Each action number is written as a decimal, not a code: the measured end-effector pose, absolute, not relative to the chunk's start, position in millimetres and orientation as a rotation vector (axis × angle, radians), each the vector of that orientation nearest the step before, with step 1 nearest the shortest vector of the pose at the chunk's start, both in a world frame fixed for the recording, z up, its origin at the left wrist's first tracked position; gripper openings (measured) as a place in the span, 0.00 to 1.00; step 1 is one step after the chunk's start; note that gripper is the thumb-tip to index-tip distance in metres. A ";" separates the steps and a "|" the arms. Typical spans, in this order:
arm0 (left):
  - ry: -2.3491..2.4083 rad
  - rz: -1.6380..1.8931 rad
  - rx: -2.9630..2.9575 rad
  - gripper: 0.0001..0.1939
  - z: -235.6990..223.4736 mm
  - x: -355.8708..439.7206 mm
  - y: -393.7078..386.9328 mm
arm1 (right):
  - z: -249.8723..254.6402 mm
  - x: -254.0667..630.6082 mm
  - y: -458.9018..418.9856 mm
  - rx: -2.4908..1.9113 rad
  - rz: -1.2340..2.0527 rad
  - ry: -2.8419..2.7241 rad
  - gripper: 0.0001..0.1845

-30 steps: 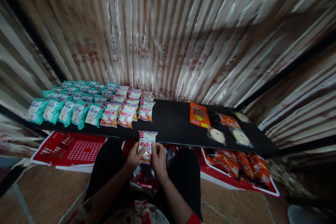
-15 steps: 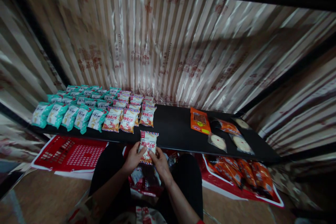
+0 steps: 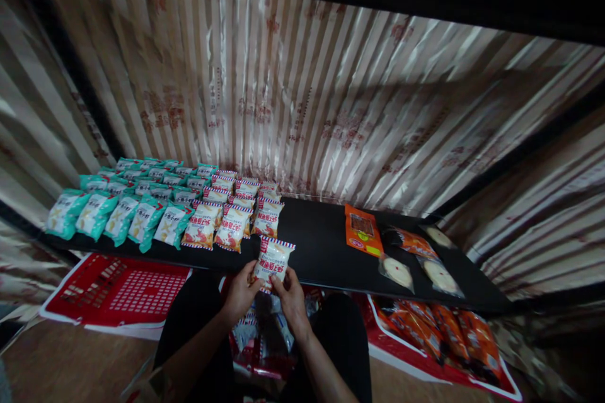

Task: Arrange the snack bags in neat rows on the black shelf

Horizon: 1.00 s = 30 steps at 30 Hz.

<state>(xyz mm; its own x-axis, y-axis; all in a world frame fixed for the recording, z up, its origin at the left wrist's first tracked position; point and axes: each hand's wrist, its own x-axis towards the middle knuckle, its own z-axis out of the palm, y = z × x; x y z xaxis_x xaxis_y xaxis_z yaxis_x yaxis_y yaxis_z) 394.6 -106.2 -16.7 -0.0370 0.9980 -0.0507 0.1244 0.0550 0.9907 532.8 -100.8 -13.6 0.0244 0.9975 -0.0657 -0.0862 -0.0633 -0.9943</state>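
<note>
Between my left hand (image 3: 242, 295) and my right hand (image 3: 290, 302) is a white snack bag (image 3: 275, 261) with red lettering and a striped top edge. The fingers of both hands are closed on its lower sides. It is tilted back, just in front of the edge of the black shelf (image 3: 312, 239). Matching white-and-orange snack bags (image 3: 231, 227) stand in rows on the shelf behind it. To their left are rows of teal snack bags (image 3: 120, 219), packed close together.
On the shelf's right lie an orange packet (image 3: 362, 230), another orange packet (image 3: 411, 242) and round pale wrapped items (image 3: 397, 272). Below are a red basket (image 3: 132, 293) at left, one with orange packets (image 3: 447, 334) at right, and bags (image 3: 269, 327) between my knees. Striped sheeting (image 3: 283, 88) hangs behind.
The view has tilted and shifted slightly, so the shelf sits a little lower. The held bag is now closer to the shelf's row of matching bags, still in both hands.
</note>
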 end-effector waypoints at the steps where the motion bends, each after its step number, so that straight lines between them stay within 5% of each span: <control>1: 1.397 1.107 1.281 0.23 -15.3 393.4 -104.4 | -10.8 531.9 -97.6 -1.213 1.259 -1.110 0.22; 13: 1.874 0.995 1.735 0.19 -1.3 390.7 -79.0 | -14.3 526.6 -55.7 -1.348 0.985 -1.284 0.21; 19: 1.856 1.188 1.977 0.21 -15.7 397.4 -86.1 | -14.9 521.7 -43.4 -1.403 0.907 -1.303 0.21; 30: 1.848 1.033 2.110 0.25 -21.1 398.9 -95.0 | -13.7 511.1 -29.2 -1.438 0.880 -1.352 0.22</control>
<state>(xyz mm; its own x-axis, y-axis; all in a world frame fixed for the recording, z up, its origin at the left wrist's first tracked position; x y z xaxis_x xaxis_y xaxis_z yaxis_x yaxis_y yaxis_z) 398.9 -95.0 -21.1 0.0022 0.9203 0.3912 0.8152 -0.2282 0.5323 511.1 -29.2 -13.7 0.1328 0.9863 0.0977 0.3098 0.0524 -0.9493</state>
